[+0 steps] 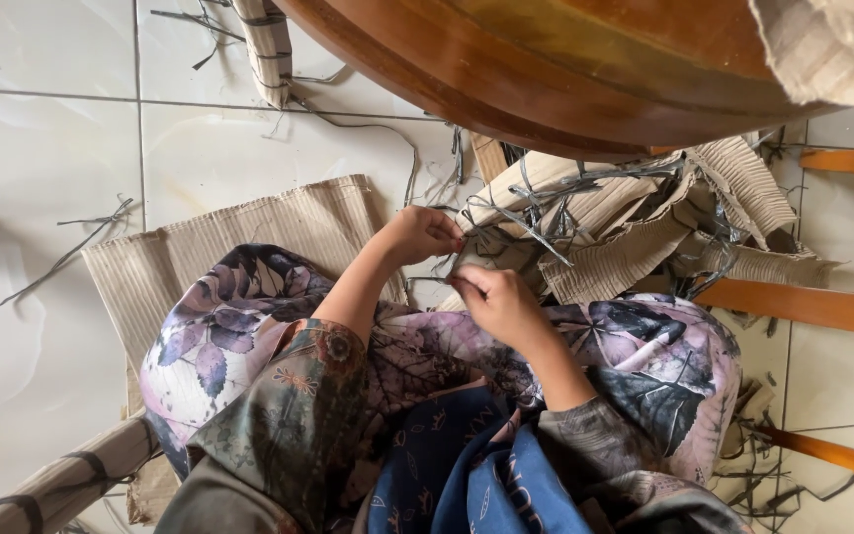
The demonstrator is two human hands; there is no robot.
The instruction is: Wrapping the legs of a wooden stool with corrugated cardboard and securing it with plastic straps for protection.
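Two bare hands met just above frame centre: the left hand (422,234) and the right hand (494,300) were both pinched on one thin grey strip (430,280) stretched between them, over a lap in leaf-printed purple fabric (229,336). Right of the hands lay one heap of torn ribbed corrugated cardboard (635,232) tangled with flat grey strips. One ribbed cardboard sheet (200,247) lay left on glossy white floor tiles (42,198). One round polished wooden tabletop (546,69) filled the upper right.
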